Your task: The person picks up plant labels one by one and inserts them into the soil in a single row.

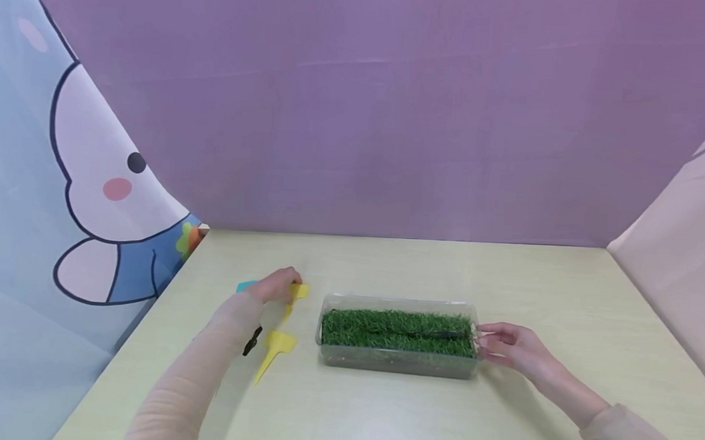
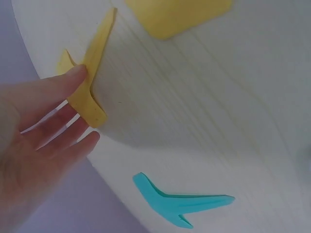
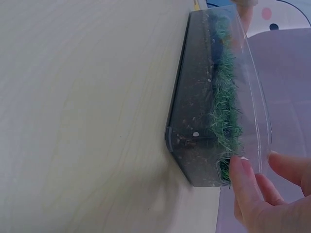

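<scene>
My left hand [image 1: 279,286] pinches a yellow T-shaped plant label [image 2: 90,94] between thumb and fingers, over the left part of the table. A second yellow plant label [image 1: 276,348] lies nearer to me. Partly covered by the left hand in the head view is a turquoise plant label [image 2: 165,199], whole in the left wrist view. To the right stands a clear plastic box [image 1: 396,363] with green artificial grass [image 1: 372,320] above dark, soil-like filling. The fingertips of my right hand [image 1: 518,349] touch the box's right end wall, beside a small cutout.
The light wooden table [image 1: 391,418] carries all of these. A purple cloth [image 1: 392,117] hangs behind its far edge, and a cloth with a cartoon figure [image 1: 118,183] hangs at the left. A dark gap runs lengthwise through the grass.
</scene>
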{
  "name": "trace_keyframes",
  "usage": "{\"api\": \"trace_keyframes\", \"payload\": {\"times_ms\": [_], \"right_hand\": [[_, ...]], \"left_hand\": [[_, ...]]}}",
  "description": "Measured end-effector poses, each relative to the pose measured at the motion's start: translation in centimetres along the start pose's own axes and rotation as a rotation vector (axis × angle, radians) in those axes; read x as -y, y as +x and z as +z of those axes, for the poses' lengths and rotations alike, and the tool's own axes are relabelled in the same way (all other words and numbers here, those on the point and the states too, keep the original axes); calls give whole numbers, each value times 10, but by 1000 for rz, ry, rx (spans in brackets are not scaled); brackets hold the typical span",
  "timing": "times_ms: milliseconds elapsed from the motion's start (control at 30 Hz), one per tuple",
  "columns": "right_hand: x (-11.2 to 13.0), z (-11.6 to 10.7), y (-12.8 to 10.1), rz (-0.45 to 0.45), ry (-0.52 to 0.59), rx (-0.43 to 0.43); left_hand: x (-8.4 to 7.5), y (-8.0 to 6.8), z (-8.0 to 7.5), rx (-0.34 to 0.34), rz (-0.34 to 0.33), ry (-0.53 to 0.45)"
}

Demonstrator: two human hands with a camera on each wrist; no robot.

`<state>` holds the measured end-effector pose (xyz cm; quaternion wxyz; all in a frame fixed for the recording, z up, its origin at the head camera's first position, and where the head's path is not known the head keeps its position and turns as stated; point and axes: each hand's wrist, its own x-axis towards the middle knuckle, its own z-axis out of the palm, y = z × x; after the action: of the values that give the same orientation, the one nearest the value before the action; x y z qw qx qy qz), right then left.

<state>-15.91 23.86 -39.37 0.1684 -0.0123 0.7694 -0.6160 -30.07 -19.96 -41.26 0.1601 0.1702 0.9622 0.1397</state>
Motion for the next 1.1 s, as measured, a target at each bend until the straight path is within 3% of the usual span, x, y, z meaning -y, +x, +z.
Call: {"api": "trace_keyframes", "payload": {"times_ms": [267,533,767,1100], "right_hand": [[0,3,-2,-1,-6,-2],[-1,6,-5,15,0,-20],[-3,7,-4,10,21,-9],[-7,4,-1,14,14,-14]], "left_hand": [[6,-2,1,-66,27,-1],[13,-8,-6,-163,112,3],[18,-8,-15,-158,131,-74],[19,-8,-27,-118,90,-213]]}}
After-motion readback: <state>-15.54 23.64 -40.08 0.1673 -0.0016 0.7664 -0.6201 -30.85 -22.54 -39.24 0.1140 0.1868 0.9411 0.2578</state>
